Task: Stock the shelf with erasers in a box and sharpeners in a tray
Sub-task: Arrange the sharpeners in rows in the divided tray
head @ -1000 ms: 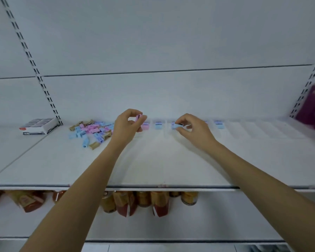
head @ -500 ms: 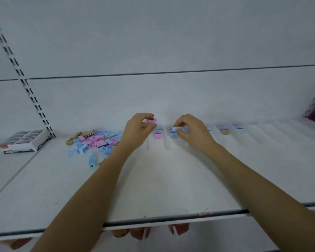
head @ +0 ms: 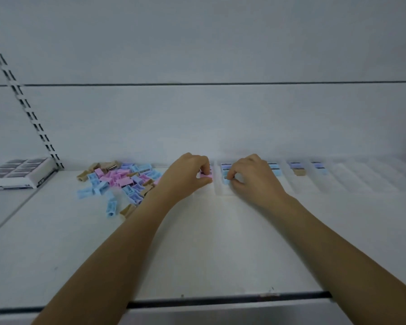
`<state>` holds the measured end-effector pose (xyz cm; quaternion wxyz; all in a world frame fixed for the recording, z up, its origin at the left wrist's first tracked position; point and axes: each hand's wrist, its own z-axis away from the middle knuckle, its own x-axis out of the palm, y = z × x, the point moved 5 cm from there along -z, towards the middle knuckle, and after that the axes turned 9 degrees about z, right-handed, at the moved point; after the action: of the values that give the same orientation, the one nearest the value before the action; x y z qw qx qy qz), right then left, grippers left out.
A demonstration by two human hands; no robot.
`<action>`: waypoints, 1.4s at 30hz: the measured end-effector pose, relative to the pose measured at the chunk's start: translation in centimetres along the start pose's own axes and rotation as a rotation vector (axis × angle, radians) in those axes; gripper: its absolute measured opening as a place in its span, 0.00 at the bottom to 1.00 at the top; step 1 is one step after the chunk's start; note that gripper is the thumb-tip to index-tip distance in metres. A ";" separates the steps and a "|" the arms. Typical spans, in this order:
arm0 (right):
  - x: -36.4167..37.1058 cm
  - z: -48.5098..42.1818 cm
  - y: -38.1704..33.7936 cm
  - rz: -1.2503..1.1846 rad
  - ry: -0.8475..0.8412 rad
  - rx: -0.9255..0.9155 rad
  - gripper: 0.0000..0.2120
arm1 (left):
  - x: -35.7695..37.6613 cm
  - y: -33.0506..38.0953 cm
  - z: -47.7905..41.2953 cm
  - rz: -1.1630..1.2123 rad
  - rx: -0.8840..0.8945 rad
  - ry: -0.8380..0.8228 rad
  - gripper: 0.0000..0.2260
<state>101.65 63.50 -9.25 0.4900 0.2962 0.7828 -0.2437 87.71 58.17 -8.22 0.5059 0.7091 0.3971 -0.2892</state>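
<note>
Pink sharpener [head: 206, 176], pinched by the left hand [head: 185, 174], and blue sharpener [head: 226, 181], pinched by the right hand [head: 253, 178], sit at the clear tray [head: 338, 182]'s left slots. A loose pastel pile [head: 120, 181] lies left of both grips, with the eraser box [head: 19, 173] farther left.

White shelf board [head: 56, 254] against a pale back panel [head: 197, 43] with 1 dark horizontal seam [head: 197, 84], slotted upright [head: 21, 102] at left.

Two hands [head: 185, 178] [head: 252, 180], one tray [head: 361, 181], one eraser box [head: 19, 173]
</note>
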 end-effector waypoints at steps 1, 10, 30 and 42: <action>0.0 0.0 0.1 0.009 0.006 0.002 0.08 | 0.2 0.0 0.0 -0.028 -0.006 -0.018 0.06; 0.0 0.3 -0.2 0.026 0.019 -0.001 0.10 | 0.8 0.0 0.6 -0.164 0.004 -0.030 0.10; -0.3 0.9 -0.1 0.018 -0.006 0.036 0.12 | 1.3 0.4 1.6 -0.317 0.053 -0.011 0.14; -1.6 1.8 -0.3 -0.159 0.094 0.023 0.13 | -0.3 0.7 2.8 -0.316 0.018 0.052 0.20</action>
<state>103.13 61.74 -8.47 0.4284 0.2498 0.8230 -0.2769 88.16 55.34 -8.49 0.4371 0.6496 0.5141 -0.3503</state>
